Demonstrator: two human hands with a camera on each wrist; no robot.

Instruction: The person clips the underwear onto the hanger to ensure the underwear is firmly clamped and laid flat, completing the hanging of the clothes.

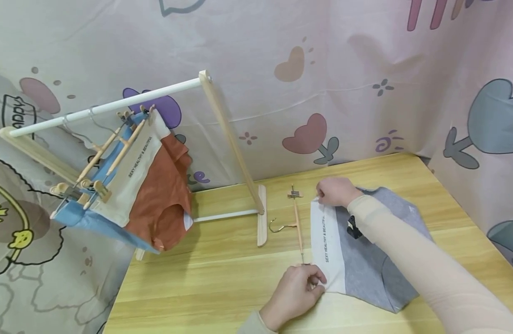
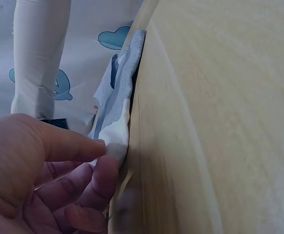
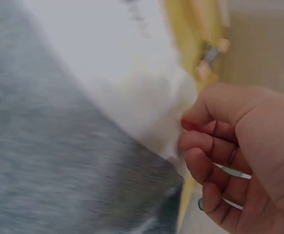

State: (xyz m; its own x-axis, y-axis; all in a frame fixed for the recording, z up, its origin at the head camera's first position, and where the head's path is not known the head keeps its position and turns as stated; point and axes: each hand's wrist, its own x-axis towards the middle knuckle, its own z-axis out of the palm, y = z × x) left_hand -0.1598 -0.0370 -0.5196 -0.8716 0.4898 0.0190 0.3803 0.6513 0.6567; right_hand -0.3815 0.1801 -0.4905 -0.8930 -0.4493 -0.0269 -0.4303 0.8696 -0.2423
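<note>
A pair of grey underpants lies flat on the table, its white waistband with printed lettering facing left. My left hand pinches the near corner of the waistband; the left wrist view shows the white cloth between thumb and finger. At the far corner my right hand pinches the other end, and the right wrist view has this white corner at the fingertips. Just left of the waistband lies a wooden clip hanger with a metal hook, its near clip partly hidden by my left hand.
A wooden rack with a white rail stands at the left. From it hang orange-brown underpants with a white waistband and a blue garment behind, on clip hangers. A patterned cloth covers the wall behind the wooden table.
</note>
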